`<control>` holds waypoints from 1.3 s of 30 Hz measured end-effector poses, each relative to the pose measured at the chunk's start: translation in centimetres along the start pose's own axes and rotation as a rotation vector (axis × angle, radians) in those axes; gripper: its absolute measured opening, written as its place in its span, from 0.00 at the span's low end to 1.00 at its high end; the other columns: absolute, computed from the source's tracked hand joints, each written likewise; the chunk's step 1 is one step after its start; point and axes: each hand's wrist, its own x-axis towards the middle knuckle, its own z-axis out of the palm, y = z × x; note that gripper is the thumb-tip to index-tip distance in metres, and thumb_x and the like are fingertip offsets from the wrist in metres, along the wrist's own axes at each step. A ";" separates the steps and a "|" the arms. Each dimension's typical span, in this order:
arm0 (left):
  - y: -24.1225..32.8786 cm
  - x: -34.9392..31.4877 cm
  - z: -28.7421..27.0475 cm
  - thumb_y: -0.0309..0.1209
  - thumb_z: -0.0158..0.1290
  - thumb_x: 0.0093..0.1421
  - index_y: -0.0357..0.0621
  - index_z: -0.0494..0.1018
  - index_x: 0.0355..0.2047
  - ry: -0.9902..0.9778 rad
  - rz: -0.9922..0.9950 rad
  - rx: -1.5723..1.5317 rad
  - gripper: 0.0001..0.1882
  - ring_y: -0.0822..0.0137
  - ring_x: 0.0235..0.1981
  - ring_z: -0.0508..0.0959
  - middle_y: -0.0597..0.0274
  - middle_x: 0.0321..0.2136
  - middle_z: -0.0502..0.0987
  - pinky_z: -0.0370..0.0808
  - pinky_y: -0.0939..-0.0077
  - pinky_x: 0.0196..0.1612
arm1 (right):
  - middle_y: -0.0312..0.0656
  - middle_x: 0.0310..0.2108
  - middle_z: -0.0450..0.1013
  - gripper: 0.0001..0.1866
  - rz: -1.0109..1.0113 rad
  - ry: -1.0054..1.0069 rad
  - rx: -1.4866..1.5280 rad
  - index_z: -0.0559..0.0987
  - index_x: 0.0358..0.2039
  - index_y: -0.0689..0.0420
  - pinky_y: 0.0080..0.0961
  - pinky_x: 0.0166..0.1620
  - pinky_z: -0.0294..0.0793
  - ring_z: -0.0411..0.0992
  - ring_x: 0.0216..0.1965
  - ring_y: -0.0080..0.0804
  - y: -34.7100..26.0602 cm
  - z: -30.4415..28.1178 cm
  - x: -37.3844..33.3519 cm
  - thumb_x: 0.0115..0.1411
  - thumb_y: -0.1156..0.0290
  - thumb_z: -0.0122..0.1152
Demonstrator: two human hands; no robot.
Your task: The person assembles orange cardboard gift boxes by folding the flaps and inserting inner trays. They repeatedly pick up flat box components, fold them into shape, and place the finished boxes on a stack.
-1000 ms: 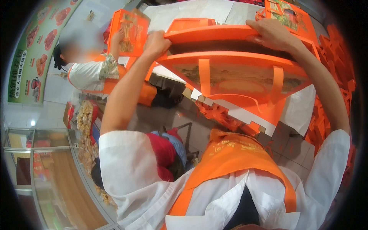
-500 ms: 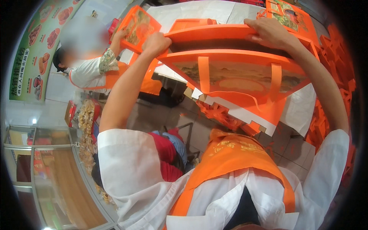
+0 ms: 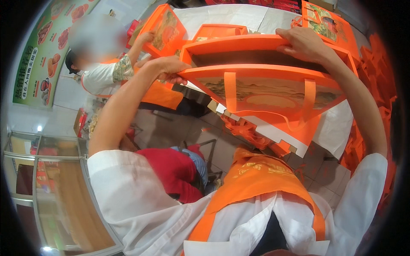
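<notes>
In front of me is an orange gift box [image 3: 273,72] with a landscape picture on its near side. Its top gapes, showing a dark inside. Two orange ribbon straps [image 3: 230,91] hang down the near side, joined by a loop. At the left end of the near panel, my left hand [image 3: 168,68] has its fingers curled round the edge. My right hand [image 3: 304,43] grips the far rim right of the middle, fingertips bent over into the opening. A white notched cardboard flap [image 3: 290,145] sticks out beneath the box.
A co-worker [image 3: 104,77] at the left handles another orange picture box [image 3: 164,32]. More orange boxes [image 3: 329,25] stand on the white-covered table [image 3: 239,15]. Orange folded pieces [image 3: 376,85] pile up at the right. A glass-fronted cabinet [image 3: 60,192] is at lower left.
My left hand has shifted from the box's upper left corner down to the end of the near panel. My right hand stays on the far rim. The box sits slightly lower in view.
</notes>
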 end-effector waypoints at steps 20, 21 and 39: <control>7.7 5.6 -1.1 0.47 0.33 0.62 0.46 0.56 0.55 0.959 1.277 0.300 0.25 0.66 0.55 0.56 0.58 0.52 0.59 0.48 0.68 0.56 | 0.50 0.22 0.71 0.14 0.015 0.029 0.041 0.68 0.30 0.60 0.42 0.31 0.67 0.70 0.29 0.49 -0.3 0.4 0.2 0.50 0.63 0.57; 7.0 7.6 0.1 0.48 0.30 0.63 0.48 0.53 0.57 0.962 1.238 0.387 0.26 0.65 0.58 0.52 0.57 0.55 0.56 0.44 0.67 0.59 | 0.49 0.21 0.71 0.15 -0.052 0.092 0.020 0.68 0.30 0.59 0.41 0.31 0.67 0.70 0.29 0.49 -0.1 0.5 0.2 0.50 0.62 0.57; -1.4 5.4 -3.5 0.50 0.38 0.60 0.45 0.53 0.58 0.704 0.730 0.105 0.31 0.63 0.56 0.59 0.58 0.55 0.59 0.55 0.62 0.55 | 0.43 0.42 0.68 0.24 -0.049 0.356 0.403 0.65 0.50 0.56 0.33 0.45 0.65 0.68 0.43 0.36 1.2 -1.8 -1.8 0.58 0.55 0.49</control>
